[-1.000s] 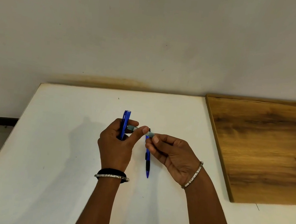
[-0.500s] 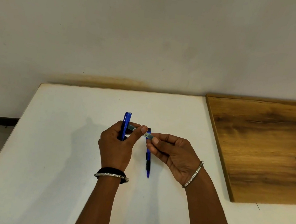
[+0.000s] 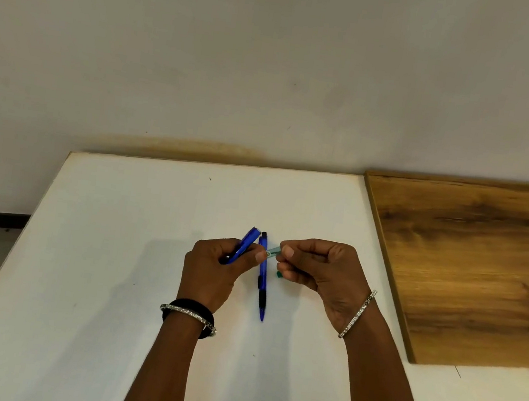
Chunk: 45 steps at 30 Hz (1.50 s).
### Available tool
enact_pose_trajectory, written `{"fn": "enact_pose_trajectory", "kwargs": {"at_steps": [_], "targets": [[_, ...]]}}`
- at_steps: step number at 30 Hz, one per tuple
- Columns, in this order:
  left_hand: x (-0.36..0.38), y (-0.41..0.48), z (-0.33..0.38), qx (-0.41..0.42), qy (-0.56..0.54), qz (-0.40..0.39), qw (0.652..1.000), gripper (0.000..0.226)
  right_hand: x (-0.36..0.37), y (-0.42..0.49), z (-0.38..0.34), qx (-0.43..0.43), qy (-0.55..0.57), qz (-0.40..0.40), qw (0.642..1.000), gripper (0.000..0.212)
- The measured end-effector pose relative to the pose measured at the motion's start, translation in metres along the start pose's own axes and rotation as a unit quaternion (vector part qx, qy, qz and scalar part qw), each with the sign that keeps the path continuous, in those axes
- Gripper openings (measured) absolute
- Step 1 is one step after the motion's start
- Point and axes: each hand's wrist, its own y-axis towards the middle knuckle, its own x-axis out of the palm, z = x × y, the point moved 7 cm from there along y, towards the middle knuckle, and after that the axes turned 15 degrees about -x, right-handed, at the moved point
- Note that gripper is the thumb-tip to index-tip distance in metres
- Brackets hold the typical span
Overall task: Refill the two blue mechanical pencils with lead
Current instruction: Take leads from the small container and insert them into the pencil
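Observation:
My left hand [image 3: 213,271] is closed around one blue mechanical pencil [image 3: 246,243], which tilts up and to the right out of my fist. The second blue pencil [image 3: 262,279] lies on the white table [image 3: 115,248] between my hands, black cap end away from me. My right hand [image 3: 318,268] pinches a small clear-green lead tube [image 3: 272,252] by one end; my left thumb touches its other end. A small green piece [image 3: 279,274], maybe the tube's cap, shows under my right fingers.
A brown wooden board [image 3: 469,267] lies on the table's right part, its left edge close to my right wrist. A plain wall stands behind the table. The floor shows beyond the table's left edge.
My right hand has shifted right and up with the lead tube. The pencil in my left hand has tipped from upright to a rightward slant. The pencil on the table has not moved.

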Motion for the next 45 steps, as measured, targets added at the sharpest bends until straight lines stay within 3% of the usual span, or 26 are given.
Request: {"fn": "enact_pose_trajectory", "kwargs": {"at_steps": [10, 16, 21, 26, 39, 45], "targets": [[0.007, -0.001, 0.001, 0.014, 0.050, -0.032, 0.998, 0.010, -0.006, 0.005, -0.006, -0.043, -0.058, 0.029, 0.997, 0.021], [0.007, -0.001, 0.000, 0.006, 0.049, -0.031, 0.998, 0.016, -0.006, 0.007, -0.007, -0.071, -0.086, 0.049, 0.993, 0.040], [0.008, -0.001, -0.001, 0.002, 0.048, -0.035, 0.998, 0.015, -0.006, 0.009, -0.008, -0.085, -0.095, 0.051, 0.991, 0.017], [0.006, 0.000, -0.001, -0.002, 0.050, -0.030, 0.998, 0.008, -0.003, 0.010, -0.010, -0.105, -0.097, 0.049, 0.989, 0.008], [0.003, 0.002, -0.003, -0.011, 0.050, -0.033, 0.998, 0.006, 0.001, 0.014, -0.017, -0.160, -0.109, 0.056, 0.979, 0.020], [0.000, 0.004, -0.007, -0.017, 0.072, -0.025, 0.997, 0.024, -0.001, 0.013, -0.016, -0.159, -0.092, 0.082, 0.980, 0.017]]}}
